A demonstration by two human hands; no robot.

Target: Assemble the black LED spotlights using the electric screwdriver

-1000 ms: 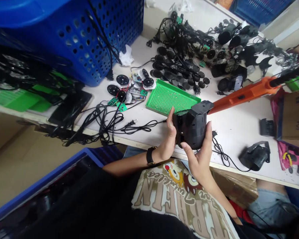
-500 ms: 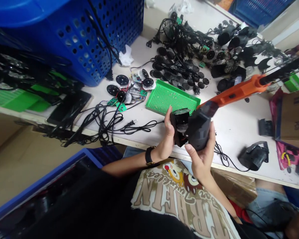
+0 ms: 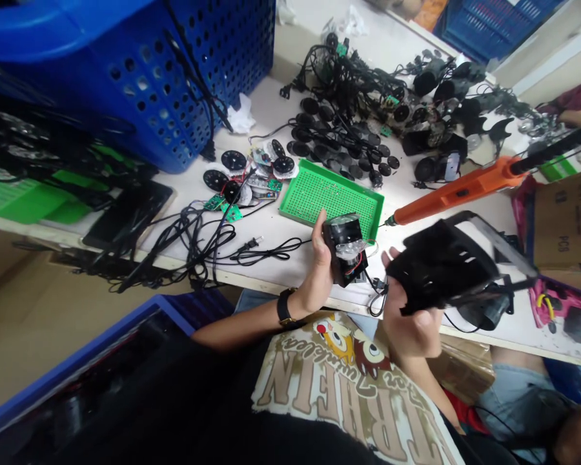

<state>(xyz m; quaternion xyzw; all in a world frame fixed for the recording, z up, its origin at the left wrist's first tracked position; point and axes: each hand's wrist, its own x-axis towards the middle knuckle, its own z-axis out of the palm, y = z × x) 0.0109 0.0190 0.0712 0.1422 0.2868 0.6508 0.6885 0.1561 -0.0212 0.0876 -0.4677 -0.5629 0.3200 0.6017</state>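
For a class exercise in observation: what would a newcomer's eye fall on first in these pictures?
The eye goes first to the centre, where the left hand grips a small black unit with a clear part, and the right hand holds up a black plastic housing. Next comes the large blue perforated basket at upper left. The green perforated tray lies mid-bench, and an orange-handled soldering iron reaches in from the right.

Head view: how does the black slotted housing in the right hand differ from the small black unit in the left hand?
The black slotted housing in the right hand is larger than the small black unit in the left hand. The housing is a plain slotted shell; the unit shows a clear plastic part and wires. The housing is held tilted; the unit stands upright. Both are black.
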